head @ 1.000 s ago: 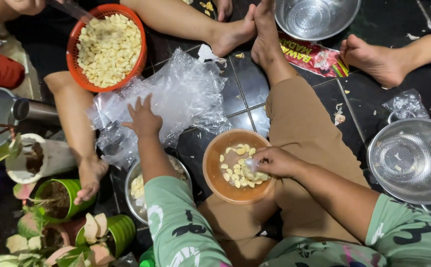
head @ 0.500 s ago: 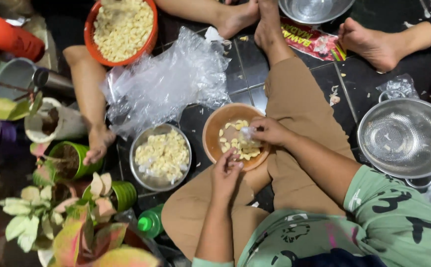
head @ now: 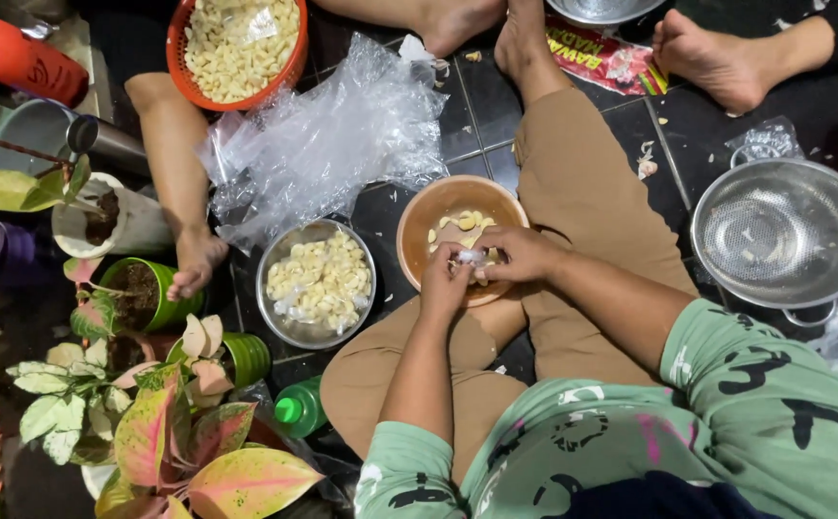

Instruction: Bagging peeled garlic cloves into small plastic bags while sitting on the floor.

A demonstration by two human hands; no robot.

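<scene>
Over my lap, I see my left hand (head: 445, 282) and right hand (head: 518, 253) pinched shut together on one garlic clove (head: 470, 257) above the brown bowl (head: 422, 217), which holds few cloves. Beside it the steel bowl (head: 270, 308) looks fairly full; farther off, the orange basket (head: 289, 69) stays heaped, so I judge plenty remains.

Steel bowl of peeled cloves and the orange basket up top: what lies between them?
In the head view, a crumpled clear plastic bag lies on the dark tiled floor between the steel bowl and the orange basket.
</scene>
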